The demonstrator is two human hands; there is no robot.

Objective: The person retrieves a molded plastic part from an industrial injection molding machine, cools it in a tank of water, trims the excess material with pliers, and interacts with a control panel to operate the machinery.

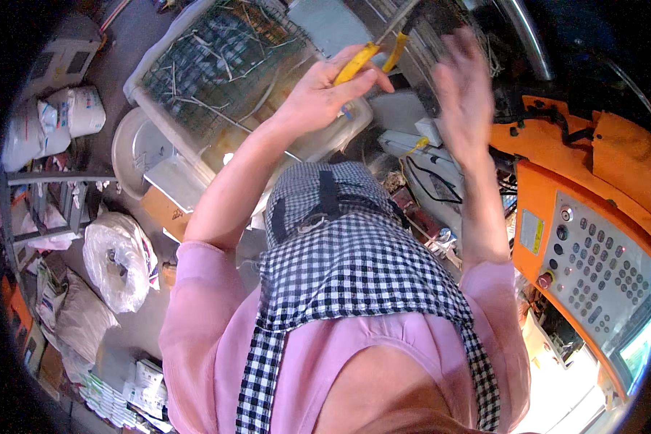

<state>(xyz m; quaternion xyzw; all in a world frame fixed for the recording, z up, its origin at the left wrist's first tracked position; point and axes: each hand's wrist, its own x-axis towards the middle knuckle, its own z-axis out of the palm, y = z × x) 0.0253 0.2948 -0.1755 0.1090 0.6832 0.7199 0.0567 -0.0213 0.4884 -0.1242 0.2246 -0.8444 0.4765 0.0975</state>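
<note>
My left hand [325, 92] is closed around one yellow handle of a hand tool [356, 63], seemingly pliers or cutters. Its second yellow handle [395, 52] stands apart from the first, and the jaws cannot be made out clearly. To the right, my right hand [464, 95] is raised and blurred, with its fingers apart and nothing visible in it. Below and left of the tool is a large whitish plastic tub [165, 133]. Green mesh [190, 70] and thin pale plastic strips [214, 51] lie in it.
An orange machine with a button panel [591, 260] and a lit screen [641, 339] stands at the right. A round pale basin [127, 157] is beside the tub. At left are white sacks [84, 111], a plastic-wrapped roll [120, 263] and a metal frame [76, 209].
</note>
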